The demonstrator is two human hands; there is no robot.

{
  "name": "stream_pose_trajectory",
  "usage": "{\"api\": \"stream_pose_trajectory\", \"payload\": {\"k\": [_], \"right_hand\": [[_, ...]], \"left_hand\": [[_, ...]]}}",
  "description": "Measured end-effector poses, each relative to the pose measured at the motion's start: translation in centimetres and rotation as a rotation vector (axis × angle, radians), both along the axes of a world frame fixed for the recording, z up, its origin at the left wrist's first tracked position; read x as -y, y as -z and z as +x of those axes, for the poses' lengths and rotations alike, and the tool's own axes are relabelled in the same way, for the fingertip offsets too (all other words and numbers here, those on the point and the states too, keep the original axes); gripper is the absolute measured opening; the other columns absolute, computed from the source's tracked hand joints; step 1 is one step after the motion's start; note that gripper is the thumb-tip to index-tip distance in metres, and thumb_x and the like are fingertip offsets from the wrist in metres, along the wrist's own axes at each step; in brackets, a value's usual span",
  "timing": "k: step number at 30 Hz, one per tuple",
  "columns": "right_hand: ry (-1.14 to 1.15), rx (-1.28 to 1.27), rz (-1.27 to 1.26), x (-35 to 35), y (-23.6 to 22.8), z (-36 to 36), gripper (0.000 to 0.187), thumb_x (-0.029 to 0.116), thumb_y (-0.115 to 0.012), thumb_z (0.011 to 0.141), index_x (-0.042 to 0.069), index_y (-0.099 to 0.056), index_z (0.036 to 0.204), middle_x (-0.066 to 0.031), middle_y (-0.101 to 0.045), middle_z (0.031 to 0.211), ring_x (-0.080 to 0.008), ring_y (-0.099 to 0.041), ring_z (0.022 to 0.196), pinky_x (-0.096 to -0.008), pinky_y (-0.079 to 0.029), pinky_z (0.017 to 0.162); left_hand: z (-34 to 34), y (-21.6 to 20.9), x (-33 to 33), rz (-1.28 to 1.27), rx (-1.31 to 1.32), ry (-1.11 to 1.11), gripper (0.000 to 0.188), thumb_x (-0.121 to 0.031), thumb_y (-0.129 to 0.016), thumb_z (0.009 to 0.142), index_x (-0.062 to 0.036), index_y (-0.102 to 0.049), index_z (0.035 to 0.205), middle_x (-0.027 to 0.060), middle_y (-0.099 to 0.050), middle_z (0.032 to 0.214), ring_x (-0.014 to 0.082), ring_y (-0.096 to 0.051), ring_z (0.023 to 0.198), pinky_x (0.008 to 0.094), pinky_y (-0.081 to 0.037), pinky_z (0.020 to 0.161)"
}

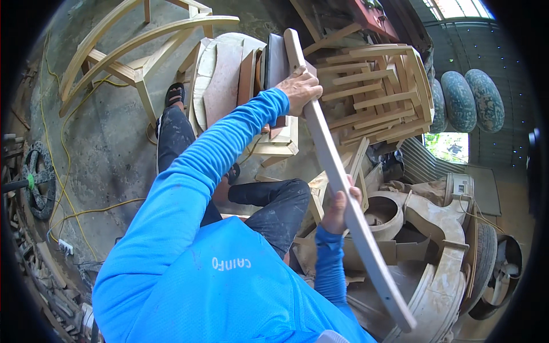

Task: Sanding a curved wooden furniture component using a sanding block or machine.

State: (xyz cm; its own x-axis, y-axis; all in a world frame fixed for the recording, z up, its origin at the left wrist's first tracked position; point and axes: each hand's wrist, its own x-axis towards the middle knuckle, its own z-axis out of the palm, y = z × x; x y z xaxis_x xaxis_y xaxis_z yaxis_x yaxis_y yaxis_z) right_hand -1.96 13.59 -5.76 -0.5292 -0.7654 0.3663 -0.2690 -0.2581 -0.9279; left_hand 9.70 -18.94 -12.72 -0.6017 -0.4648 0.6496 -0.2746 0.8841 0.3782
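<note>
While the left hand (301, 91) wraps round the bar (326, 146) toward its far end, the right hand (335, 214) grips it about mid-length, thumb on its left side. Bar slants from far to near right, far end by the board pile (226, 74); can't tell if they touch. Slatted frames (384, 101) far right, tubes (462, 102) beyond, chair frame (138, 74) far left, fan (503, 268) near right.

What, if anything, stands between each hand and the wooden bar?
Nothing visible does: the left hand lies across the bar near its far end, and the right hand holds it farther down. The underside of the left palm is hidden.
</note>
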Motion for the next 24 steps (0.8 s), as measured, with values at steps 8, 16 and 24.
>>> {"api": "stream_pose_trajectory", "payload": {"k": [8,16,24], "right_hand": [[0.136,-0.300,0.150,-6.8,-10.7,-3.4,0.037,0.006,-0.073,0.087,0.001,-0.057,0.120,-0.0180,-0.061,0.124,-0.0269,-0.062,0.114,-0.0421,-0.052,0.100],[-0.091,-0.520,0.344,5.1,-35.1,-9.6,0.049,0.026,-0.069,0.092,-0.008,-0.061,0.126,-0.0097,-0.056,0.127,-0.0164,-0.061,0.109,-0.0315,-0.054,0.097],[-0.270,-0.702,0.584,27.5,-47.3,-9.6,0.054,0.037,-0.069,0.098,0.006,-0.060,0.142,-0.0099,-0.061,0.142,-0.0187,-0.065,0.123,-0.0335,-0.062,0.092]], "left_hand": [[-0.1,-4.1,-8.6,0.145,-0.012,0.006,0.053,-0.027,-0.091,0.060,-0.0186,-0.065,0.106,0.0045,-0.060,0.106,0.0276,-0.057,0.116,0.0546,-0.029,0.113],[-1.6,-13.0,-10.7,0.563,-0.198,-0.039,0.085,-0.082,-0.080,0.060,-0.0084,-0.065,0.100,0.0134,-0.066,0.101,0.0325,-0.062,0.105,0.0507,-0.040,0.097],[-1.3,-18.0,-5.9,0.929,-0.342,-0.119,0.084,-0.069,-0.085,0.063,-0.0077,-0.071,0.118,0.0159,-0.075,0.114,0.0338,-0.071,0.108,0.0496,-0.048,0.099]]}}
